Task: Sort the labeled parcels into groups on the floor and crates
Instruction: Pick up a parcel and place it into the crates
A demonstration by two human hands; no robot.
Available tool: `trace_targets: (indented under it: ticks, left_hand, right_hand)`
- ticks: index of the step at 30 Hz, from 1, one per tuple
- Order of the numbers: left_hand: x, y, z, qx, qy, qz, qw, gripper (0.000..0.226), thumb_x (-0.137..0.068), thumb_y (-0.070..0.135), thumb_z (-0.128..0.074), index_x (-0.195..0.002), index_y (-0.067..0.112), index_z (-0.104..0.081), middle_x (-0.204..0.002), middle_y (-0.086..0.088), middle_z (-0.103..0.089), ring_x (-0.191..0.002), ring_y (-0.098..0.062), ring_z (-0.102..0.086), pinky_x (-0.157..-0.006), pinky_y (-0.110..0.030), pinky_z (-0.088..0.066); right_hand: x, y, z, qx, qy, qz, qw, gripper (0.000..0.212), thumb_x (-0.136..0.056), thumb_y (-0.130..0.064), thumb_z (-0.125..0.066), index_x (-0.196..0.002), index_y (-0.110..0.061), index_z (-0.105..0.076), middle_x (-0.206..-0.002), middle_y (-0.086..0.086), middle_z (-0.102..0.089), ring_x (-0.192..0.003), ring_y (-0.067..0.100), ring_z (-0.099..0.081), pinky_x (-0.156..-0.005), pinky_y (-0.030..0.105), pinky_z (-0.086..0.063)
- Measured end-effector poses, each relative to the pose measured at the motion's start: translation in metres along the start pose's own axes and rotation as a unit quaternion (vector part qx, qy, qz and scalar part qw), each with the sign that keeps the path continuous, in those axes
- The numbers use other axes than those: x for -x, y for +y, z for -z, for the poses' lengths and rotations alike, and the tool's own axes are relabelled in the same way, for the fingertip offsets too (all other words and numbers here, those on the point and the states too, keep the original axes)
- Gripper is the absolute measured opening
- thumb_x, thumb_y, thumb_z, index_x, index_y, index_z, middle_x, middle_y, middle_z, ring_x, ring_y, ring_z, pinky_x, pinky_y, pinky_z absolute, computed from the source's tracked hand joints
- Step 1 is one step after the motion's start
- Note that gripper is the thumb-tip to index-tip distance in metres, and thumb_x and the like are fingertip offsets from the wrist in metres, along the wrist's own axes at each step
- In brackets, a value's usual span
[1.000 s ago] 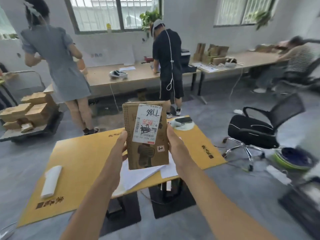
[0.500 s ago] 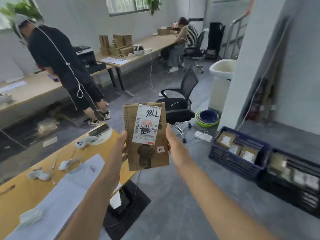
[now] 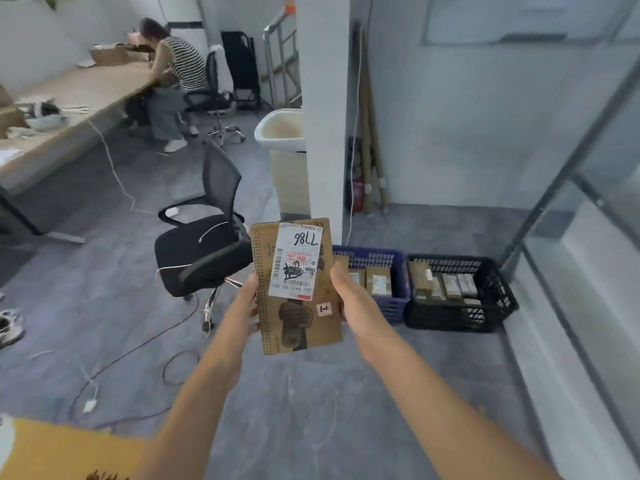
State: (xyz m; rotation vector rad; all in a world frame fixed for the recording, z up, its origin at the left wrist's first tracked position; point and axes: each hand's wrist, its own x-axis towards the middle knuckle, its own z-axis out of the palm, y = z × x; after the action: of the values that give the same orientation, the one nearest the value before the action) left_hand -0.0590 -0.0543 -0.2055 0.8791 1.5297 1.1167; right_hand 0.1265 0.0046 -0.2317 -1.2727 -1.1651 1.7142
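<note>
- Cardboard parcel, flat and brown, is held upright above the floor, with its white label turned to the camera and the handwritten code seen upside down.
- Its left long edge is clasped by the left hand and its right long edge by the right hand, thumbs at the front; the fingers behind are hidden.
- It is judged light and fairly stiff, since no sag is shown between the hands; bare cardboard should be gripped without slipping, though it could be creased if squeezed across the face.
- The long edges are best taken, so that the label is left readable.
- A blue crate and a black crate are set side by side on the floor beyond it, both holding parcels; which suits this label cannot be told.
</note>
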Motion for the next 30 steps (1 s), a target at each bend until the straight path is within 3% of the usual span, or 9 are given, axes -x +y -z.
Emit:
trace_targets:
  ticks: [3,9,11,14,16,20,23,26,30]
  left_hand:
    - [-0.052,0.004,-0.019,-0.014,-0.043,0.019,0.999,0.053,-0.1,0.07,-0.035,-0.137,0.043,-0.061,-0.132,0.017,-0.067,-0.129,-0.014,-0.057,-0.111,-0.044,-0.042]
    - [-0.141,0.006,-0.066,-0.019,-0.081,0.066,0.994,0.042,-0.103,0.063,-0.035,-0.132,0.043,-0.059,-0.121,0.025,-0.063,-0.122,-0.01,-0.056,-0.115,-0.048,-0.038]
    - [-0.171,0.007,-0.084,-0.029,-0.086,0.081,0.993,0.034,-0.105,0.06,-0.034,-0.12,0.046,-0.061,-0.114,0.027,-0.061,-0.113,-0.004,-0.056,-0.114,-0.046,-0.038]
    - [-0.219,0.005,-0.114,-0.042,-0.102,0.114,0.987,0.036,-0.103,0.063,-0.035,-0.122,0.045,-0.06,-0.125,0.017,-0.063,-0.122,-0.014,-0.055,-0.116,-0.048,-0.037]
    - [-0.254,0.002,-0.138,-0.052,-0.103,0.131,0.985,0.038,-0.101,0.065,-0.035,-0.122,0.045,-0.06,-0.131,0.012,-0.062,-0.124,-0.016,-0.055,-0.115,-0.048,-0.037]
    - [-0.317,-0.001,-0.19,-0.043,-0.087,0.157,0.983,0.035,-0.106,0.055,-0.033,-0.119,0.04,-0.061,-0.107,0.022,-0.065,-0.099,0.001,-0.058,-0.099,-0.037,-0.039]
    - [-0.358,-0.002,-0.222,-0.04,-0.085,0.189,0.977,0.046,-0.107,0.055,-0.034,-0.136,0.031,-0.06,-0.106,0.021,-0.065,-0.098,0.002,-0.056,-0.097,-0.035,-0.037]
    - [-0.4,-0.009,-0.244,-0.035,-0.081,0.216,0.972,0.049,-0.107,0.056,-0.033,-0.137,0.028,-0.059,-0.102,0.019,-0.062,-0.094,0.002,-0.055,-0.097,-0.035,-0.036]
    - [-0.457,-0.031,-0.263,-0.054,-0.09,0.236,0.966,0.034,-0.107,0.056,-0.033,-0.122,0.038,-0.058,-0.104,0.018,-0.065,-0.093,0.003,-0.057,-0.093,-0.032,-0.039]
  right_hand:
    - [-0.031,-0.004,0.02,-0.013,0.048,-0.012,0.999,0.083,-0.088,-0.081,-0.047,-0.16,-0.041,-0.036,-0.155,-0.017,-0.051,-0.142,0.008,-0.048,-0.122,0.045,-0.034]
    - [-0.095,-0.007,0.069,-0.031,0.11,-0.031,0.993,0.093,-0.077,-0.088,-0.05,-0.157,-0.042,-0.04,-0.158,-0.015,-0.048,-0.147,0.011,-0.042,-0.124,0.05,-0.03]
    - [-0.121,-0.004,0.087,-0.036,0.127,-0.04,0.99,0.083,-0.085,-0.083,-0.049,-0.157,-0.041,-0.04,-0.158,-0.013,-0.05,-0.147,0.013,-0.044,-0.124,0.051,-0.032]
    - [-0.163,-0.002,0.118,-0.038,0.145,-0.073,0.986,0.07,-0.097,-0.074,-0.045,-0.157,-0.039,-0.042,-0.153,-0.01,-0.056,-0.143,0.016,-0.049,-0.123,0.053,-0.033]
    - [-0.194,-0.001,0.143,-0.046,0.158,-0.098,0.982,0.056,-0.104,-0.065,-0.042,-0.151,-0.037,-0.052,-0.144,-0.008,-0.064,-0.137,0.017,-0.055,-0.121,0.052,-0.035]
    - [-0.254,-0.005,0.191,-0.065,0.167,-0.142,0.974,0.042,-0.11,-0.053,-0.037,-0.137,-0.034,-0.064,-0.124,-0.007,-0.074,-0.113,0.008,-0.064,-0.104,0.037,-0.043]
    - [-0.296,-0.005,0.22,-0.069,0.173,-0.17,0.968,0.042,-0.111,-0.051,-0.038,-0.138,-0.032,-0.063,-0.126,-0.006,-0.073,-0.111,0.007,-0.063,-0.095,0.033,-0.04]
    - [-0.335,-0.002,0.241,-0.086,0.178,-0.198,0.96,0.042,-0.11,-0.051,-0.04,-0.135,-0.028,-0.066,-0.125,-0.003,-0.074,-0.107,0.007,-0.065,-0.077,0.027,-0.044]
    - [-0.389,0.013,0.266,-0.091,0.195,-0.22,0.952,0.041,-0.109,-0.051,-0.043,-0.131,-0.027,-0.067,-0.122,-0.004,-0.075,-0.104,0.005,-0.065,-0.094,0.03,-0.046]
